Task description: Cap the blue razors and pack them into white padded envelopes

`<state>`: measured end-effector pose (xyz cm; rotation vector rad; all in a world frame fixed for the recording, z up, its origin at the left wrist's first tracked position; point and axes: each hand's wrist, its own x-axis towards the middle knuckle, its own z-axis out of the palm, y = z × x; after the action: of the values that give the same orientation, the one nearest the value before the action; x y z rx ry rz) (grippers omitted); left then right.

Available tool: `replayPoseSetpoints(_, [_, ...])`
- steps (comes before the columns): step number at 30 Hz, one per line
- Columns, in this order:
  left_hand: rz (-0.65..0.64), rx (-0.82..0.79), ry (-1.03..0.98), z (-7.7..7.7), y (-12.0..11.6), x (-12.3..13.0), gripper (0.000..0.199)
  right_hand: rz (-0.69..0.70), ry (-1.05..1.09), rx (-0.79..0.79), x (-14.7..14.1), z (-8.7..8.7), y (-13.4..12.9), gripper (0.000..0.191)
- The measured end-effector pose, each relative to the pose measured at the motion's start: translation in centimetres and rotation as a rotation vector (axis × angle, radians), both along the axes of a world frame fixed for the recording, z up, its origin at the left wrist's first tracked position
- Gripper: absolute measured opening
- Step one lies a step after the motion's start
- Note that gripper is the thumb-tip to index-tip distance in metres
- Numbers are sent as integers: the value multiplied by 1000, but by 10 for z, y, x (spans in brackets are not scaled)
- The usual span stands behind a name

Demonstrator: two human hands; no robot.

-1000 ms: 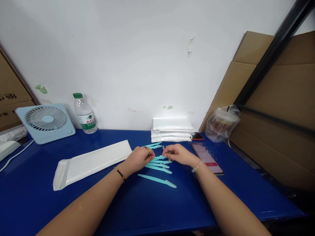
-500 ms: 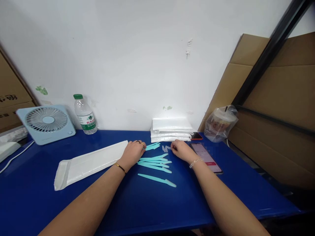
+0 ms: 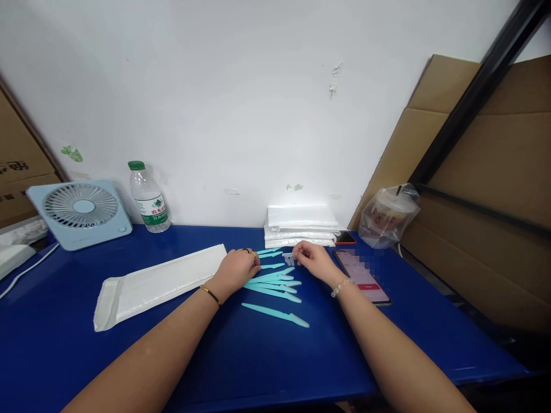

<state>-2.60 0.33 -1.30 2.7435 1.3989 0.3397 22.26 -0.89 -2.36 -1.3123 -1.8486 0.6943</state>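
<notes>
Your two hands over a blue table, turquoise tools at centre of frame. L hand pinches one held tool, its visible end pointing R. R hand: fingertips at small clear pieces, just R of centre; can't tell if one is gripped. Progress, judged from layout: near tools, i.e. the fanned group below your L fingertips & a lone tool lower in frame, show pale tips, poss. w/ clear pieces fitted, so prob. done. Apparently not yet done: held tool, plus far tools above it; clear pieces lie loose beside. White padded sleeve, L of centre, lies flat; contents, if any, not visible. Hard to make out: your L hand hides the L ends of held, far & some fanned tools; overlap prevents exact count. Clear pieces too small to separate. Phone, R of centre, has its screen partly pixelated. Forearms cut off at bottom edge.
</notes>
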Motion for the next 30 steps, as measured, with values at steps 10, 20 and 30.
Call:
replayPoseSetpoints(10, [12, 14, 27, 1, -2, 1, 21, 44, 387, -221, -2, -4, 3, 16])
replayPoseSetpoints(20, [-5, -133, -189, -4, 2, -7, 19, 3, 463, -154, 1, 1, 2, 25])
replayPoseSetpoints(30, [23, -234, -352, -7, 4, -8, 24, 65, 426, -76, 4, -3, 5, 15])
